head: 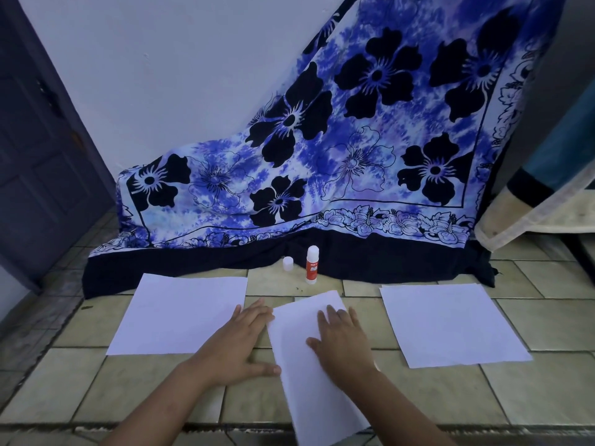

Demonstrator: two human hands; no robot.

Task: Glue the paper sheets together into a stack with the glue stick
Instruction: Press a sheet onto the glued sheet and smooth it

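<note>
I observe three white sheets on the tiled floor (418, 397) in the lower half of the frame. The left sheet (180, 313) and right sheet (450, 323) lie flat, well apart. The middle sheet (309, 391) lies between them, turned at an angle, its near end running off the bottom edge.

The right hand (341, 339) rests flat on the middle sheet; its grip is wide, fingers straight and spread, holding nothing. The left hand (238, 342) lies flat just left of that sheet, over the near right corner of the left sheet. Its grip is also wide, with the thumb tip at the middle sheet's edge.

The glue stick (312, 265) stands upright at centre frame, beyond the sheets. Its cap (288, 263) stands just beside it to the left. Both are against the dark hem of a blue flowered cloth (354, 140). A door (38, 156) fills the left edge.
</note>
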